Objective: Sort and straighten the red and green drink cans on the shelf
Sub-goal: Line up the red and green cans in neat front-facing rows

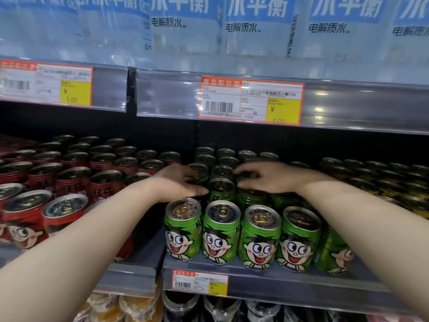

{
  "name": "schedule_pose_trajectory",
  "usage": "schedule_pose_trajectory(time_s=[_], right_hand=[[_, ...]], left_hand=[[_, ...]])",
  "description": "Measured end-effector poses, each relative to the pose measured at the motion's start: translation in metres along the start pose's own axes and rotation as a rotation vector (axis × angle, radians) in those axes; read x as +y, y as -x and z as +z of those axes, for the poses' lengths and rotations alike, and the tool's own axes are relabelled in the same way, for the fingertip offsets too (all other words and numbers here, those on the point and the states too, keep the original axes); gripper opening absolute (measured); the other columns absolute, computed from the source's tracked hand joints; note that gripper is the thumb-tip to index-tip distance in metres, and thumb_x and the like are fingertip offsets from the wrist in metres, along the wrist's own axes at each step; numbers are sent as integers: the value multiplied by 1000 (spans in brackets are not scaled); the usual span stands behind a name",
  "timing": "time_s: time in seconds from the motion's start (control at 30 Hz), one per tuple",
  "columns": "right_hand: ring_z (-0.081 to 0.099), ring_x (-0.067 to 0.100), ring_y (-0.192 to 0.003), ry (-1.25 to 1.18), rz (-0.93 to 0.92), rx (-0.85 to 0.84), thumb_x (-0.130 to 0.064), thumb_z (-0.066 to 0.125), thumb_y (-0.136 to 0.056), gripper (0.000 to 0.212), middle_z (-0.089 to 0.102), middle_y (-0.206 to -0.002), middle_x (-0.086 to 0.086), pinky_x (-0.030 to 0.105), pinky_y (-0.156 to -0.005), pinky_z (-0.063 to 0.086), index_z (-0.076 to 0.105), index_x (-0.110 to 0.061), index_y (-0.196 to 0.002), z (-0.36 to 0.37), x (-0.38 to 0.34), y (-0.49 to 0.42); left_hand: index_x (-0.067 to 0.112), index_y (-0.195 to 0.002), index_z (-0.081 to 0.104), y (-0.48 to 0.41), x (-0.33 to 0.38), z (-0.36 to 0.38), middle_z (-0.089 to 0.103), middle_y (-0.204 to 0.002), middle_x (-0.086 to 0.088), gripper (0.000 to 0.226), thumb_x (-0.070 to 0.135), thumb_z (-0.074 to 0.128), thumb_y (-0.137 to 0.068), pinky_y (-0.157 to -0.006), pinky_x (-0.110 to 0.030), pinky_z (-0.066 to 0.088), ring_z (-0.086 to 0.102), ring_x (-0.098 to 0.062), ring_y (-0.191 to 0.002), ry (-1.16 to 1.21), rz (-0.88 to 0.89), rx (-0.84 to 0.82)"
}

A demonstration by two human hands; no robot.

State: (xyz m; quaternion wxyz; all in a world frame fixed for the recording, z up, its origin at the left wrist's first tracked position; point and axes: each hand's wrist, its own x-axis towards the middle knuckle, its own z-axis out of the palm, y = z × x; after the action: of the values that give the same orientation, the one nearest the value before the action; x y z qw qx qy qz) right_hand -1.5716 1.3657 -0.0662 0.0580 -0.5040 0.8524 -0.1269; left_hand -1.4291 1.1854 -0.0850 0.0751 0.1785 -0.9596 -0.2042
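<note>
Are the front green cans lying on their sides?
No, the front green cans stand upright along the shelf edge, cartoon faces outward.

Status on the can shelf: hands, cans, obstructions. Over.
Left hand and right hand both curled over green cans behind the front row. Front row upright. Red cans grouped at left. No obstruction seen.

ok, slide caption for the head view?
Left hand and right hand flank a green can behind the front row; red cans stand left.

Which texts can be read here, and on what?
"水平衡", "电解质水": water bottle labels.
"商品标价签": middle price tag; rest blurred.
"5.00": left price tag.
"旺仔": red cans.
Too blurred: lower price tag, lettering on green cans.
</note>
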Motion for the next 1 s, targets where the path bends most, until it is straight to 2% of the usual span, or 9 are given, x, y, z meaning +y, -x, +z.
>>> schedule_pose_trajectory(time_s=[0.1,0.17,0.27,0.37,0.6,0.73,0.83,0.93,1.0], right_hand=[[52,11,-108,-1,85,56,-35,58,-88,34,57,-122,0,22,-89,40,59,-21,-119,-23,25,23],[53,12,-104,127,180,-32,-38,62,-85,33,59,-119,-1,21,-84,40,60,-24,-115,-29,41,39],[52,14,-110,167,279,-109,-48,64,-80,46,55,-126,-3,20,-84,38,56,-29,-121,-26,53,57],[48,15,-121,104,276,-65,-50,61,-82,54,50,-136,-4,16,-90,34,50,-28,-130,-17,55,63],[53,14,-114,75,244,3,-38,64,-84,38,58,-127,-3,20,-91,39,61,-24,-119,-13,60,67],[43,17,-126,49,251,34,-44,62,-83,46,47,-135,-1,21,-99,32,55,-28,-125,-15,71,74],[41,18,-129,31,340,48,-46,61,-83,53,42,-142,-1,21,-99,32,48,-28,-131,-15,82,79],[44,17,-126,12,374,18,-45,58,-86,48,44,-141,-2,20,-95,33,48,-30,-130,-14,85,83],[44,18,-124,104,327,143,-46,55,-87,43,47,-137,0,22,-97,33,53,-29,-126,-12,82,87]], left_hand=[[27,-132,49,2,14,2,41,-142,-4,59,52,61,-80,-104,-27,34,41,-21,-129,-6,53,70],[30,-131,49,2,32,7,39,-143,-2,55,50,60,-82,-106,-28,34,40,-20,-130,-6,132,73],[29,-132,48,-3,63,20,40,-144,-1,52,45,60,-84,-107,-27,31,38,-20,-131,-66,256,21],[27,-133,48,-12,84,35,44,-142,-3,50,42,57,-86,-107,-31,33,40,-22,-129,-128,323,-41],[26,-129,53,-29,91,52,44,-140,-5,38,30,53,-91,-103,-25,32,40,-21,-127,-189,309,-75],[24,-129,53,-25,87,49,45,-140,-3,38,32,52,-92,-104,-24,31,41,-20,-128,-161,328,-82],[25,-129,53,-14,76,42,48,-136,-2,39,34,53,-91,-106,-29,33,43,-20,-125,-78,306,-23],[26,-126,56,3,60,31,50,-134,1,37,36,53,-90,-101,-23,34,46,-18,-122,-20,269,47],[27,-123,58,19,47,23,54,-130,1,38,42,53,-88,-99,-24,38,49,-17,-119,1,219,91]])
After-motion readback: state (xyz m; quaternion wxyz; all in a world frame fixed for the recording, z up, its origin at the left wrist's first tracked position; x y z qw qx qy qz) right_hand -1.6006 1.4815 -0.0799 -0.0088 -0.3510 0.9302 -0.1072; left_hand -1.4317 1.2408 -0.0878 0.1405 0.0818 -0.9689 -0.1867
